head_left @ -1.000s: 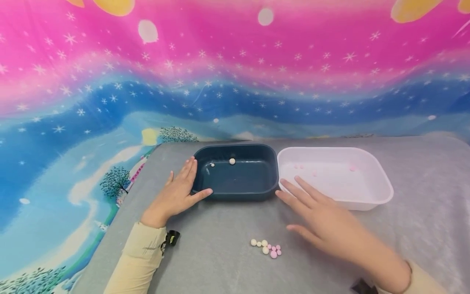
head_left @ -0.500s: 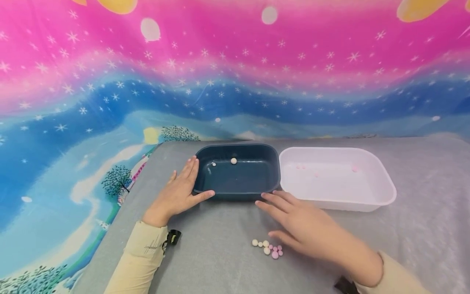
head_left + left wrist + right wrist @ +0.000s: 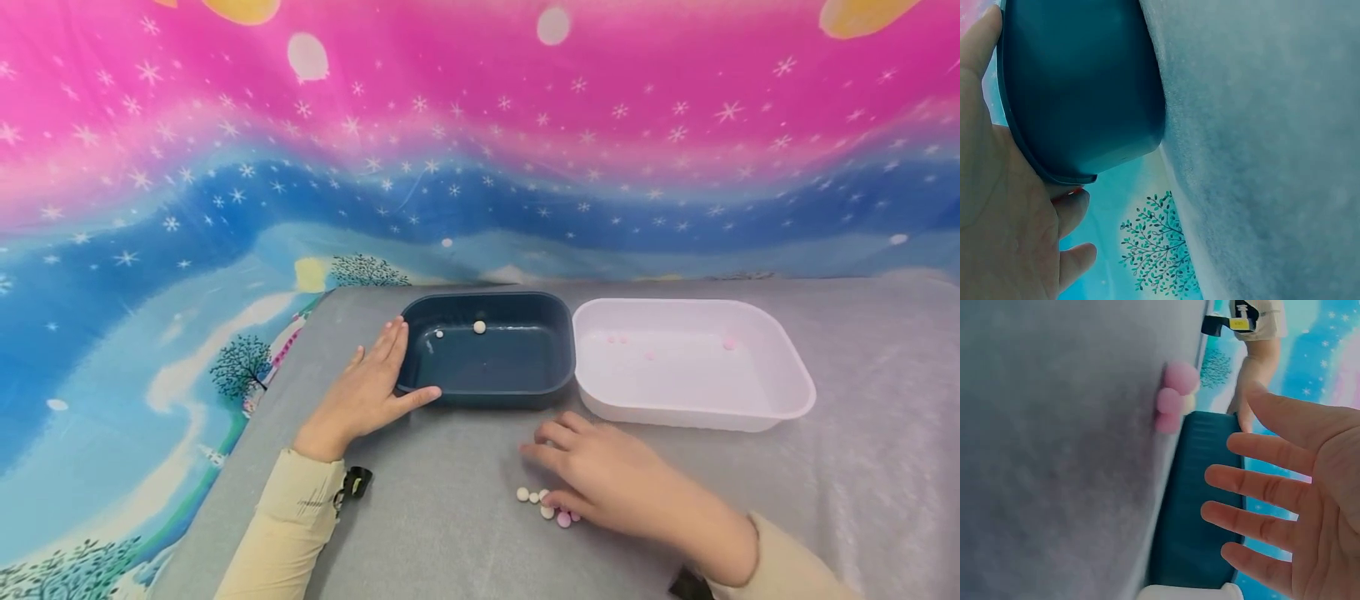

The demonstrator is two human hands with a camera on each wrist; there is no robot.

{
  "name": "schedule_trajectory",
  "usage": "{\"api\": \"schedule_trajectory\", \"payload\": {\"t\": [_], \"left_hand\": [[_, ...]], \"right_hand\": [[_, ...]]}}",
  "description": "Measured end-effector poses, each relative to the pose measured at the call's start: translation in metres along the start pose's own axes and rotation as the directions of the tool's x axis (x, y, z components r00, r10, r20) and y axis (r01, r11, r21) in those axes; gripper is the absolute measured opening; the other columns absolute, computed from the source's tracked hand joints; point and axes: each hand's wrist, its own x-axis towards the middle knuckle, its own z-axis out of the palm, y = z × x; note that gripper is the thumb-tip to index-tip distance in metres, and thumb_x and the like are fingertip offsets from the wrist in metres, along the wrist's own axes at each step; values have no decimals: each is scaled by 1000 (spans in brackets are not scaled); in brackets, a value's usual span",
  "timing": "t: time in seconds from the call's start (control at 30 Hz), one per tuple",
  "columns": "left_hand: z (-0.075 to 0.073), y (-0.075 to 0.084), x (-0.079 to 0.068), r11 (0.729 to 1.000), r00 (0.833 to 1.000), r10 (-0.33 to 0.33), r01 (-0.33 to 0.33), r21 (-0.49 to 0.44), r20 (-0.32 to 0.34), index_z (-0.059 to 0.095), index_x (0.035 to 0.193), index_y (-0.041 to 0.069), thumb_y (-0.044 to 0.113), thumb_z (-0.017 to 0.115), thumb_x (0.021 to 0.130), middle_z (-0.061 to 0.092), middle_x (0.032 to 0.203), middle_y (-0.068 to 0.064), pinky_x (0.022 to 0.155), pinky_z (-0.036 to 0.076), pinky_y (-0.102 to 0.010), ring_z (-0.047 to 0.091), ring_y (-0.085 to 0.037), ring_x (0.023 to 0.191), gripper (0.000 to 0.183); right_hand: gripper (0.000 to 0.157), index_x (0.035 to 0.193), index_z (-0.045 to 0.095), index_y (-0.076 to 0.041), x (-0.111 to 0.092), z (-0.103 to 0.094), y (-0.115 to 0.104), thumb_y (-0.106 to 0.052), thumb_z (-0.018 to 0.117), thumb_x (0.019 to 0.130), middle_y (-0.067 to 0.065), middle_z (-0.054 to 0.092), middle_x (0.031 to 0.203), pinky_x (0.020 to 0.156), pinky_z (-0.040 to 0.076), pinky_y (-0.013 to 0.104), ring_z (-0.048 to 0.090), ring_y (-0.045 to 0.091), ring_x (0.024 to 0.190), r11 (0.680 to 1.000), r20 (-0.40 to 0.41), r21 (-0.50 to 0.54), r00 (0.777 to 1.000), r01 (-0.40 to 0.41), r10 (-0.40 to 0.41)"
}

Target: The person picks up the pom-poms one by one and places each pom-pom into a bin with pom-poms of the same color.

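My left hand [image 3: 363,392] rests against the left end of a dark teal basin [image 3: 487,393], its fingers straight along the rim and the thumb at the front corner. Inside that basin lie a cream ball [image 3: 479,327] and a smaller white one [image 3: 439,334]. Over a small cluster of balls on the cloth hovers my right hand [image 3: 607,475], fingers slightly bent and spread, holding nothing. Cream balls [image 3: 522,494] show left of its thumb and pink balls [image 3: 564,519] below it; the hand hides part of the cluster. The right wrist view shows several pink balls [image 3: 1180,378] apart from the fingers.
A white basin [image 3: 802,400] stands right beside the teal one, with several small pink balls [image 3: 729,343] in it. Grey cloth [image 3: 450,517] covers the table. Behind hangs a printed curtain [image 3: 480,150] with pink and blue bands.
My right hand has moved left and toward me, from the white basin's front edge to above the ball cluster, its fingers bending a little. The left hand has stayed on the teal basin.
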Motion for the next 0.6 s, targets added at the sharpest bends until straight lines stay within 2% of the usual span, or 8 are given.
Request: {"api": "schedule_trajectory", "payload": {"t": [0.27,0.6], "left_hand": [[0,0,0,1000,1000,0,0,-8,-4,0,160,8,79,45,87,-2,168,-9,123,13,-60,1,-25,156,111],[2,-1,0,1000,1000,0,0,-4,-12,0,160,8,81,44,86,-1,168,-9,123,13,-60,1,-24,156,113]], "right_hand": [[32,112,70,-21,-2,9,0,-38,74,85,-11,59,98,71,50,28,52,11,92,999,54,4,998,39,-39],[24,104,72,-25,-2,12,0,-32,77,82,-15,57,92,64,45,24,49,8,87,1000,87,25,996,17,-19]]}}
